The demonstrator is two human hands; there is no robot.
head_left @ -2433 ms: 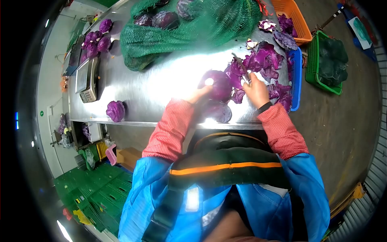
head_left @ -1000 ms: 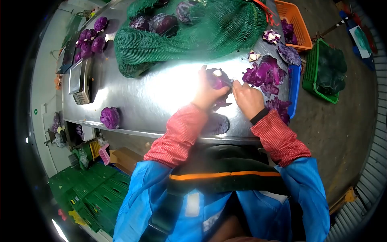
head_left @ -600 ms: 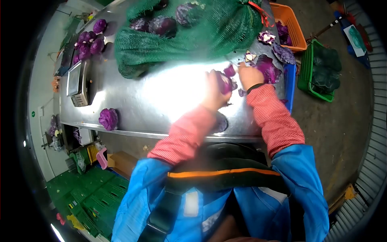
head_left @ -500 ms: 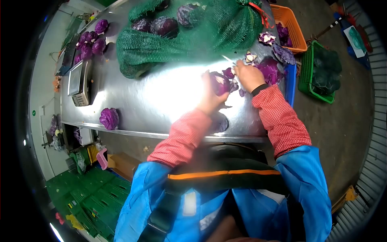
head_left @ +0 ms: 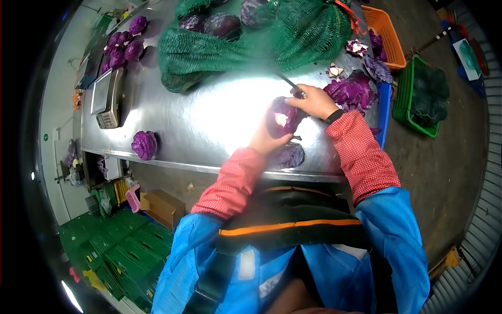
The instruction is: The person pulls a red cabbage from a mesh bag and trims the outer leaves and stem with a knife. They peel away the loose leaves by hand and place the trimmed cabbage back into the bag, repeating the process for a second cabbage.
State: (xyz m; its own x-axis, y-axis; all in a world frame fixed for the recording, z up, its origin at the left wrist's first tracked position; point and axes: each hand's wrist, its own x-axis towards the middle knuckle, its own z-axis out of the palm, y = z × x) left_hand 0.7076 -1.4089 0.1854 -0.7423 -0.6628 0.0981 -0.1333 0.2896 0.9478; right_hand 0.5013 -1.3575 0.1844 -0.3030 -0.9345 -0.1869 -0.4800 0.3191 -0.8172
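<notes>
My left hand (head_left: 266,138) is closed around the lower left side of a purple cabbage (head_left: 278,124), whose pale cut stem faces up. A knife (head_left: 286,80) is gripped in my right hand (head_left: 316,102), its blade pointing up and left, away from me. The fingers of that hand are right at the cabbage's upper right edge. A dark loose leaf (head_left: 288,156) lies on the table just below the cabbage. To the right of my right hand is a heap of purple leaves (head_left: 351,93), with a cut stem piece (head_left: 334,70) above it.
A green mesh sack (head_left: 219,52) of cabbages spreads across the back of the steel table (head_left: 178,125). On the left stand a scale (head_left: 107,99), a single cabbage (head_left: 144,145) and several more heads (head_left: 123,49). Orange (head_left: 389,36), blue (head_left: 384,107) and green (head_left: 402,97) crates line the right side.
My right hand has come down and left to the cabbage's edge with the knife. Leaves beside the cabbage are gone, and the heap on the right looks larger. The view has shifted slightly.
</notes>
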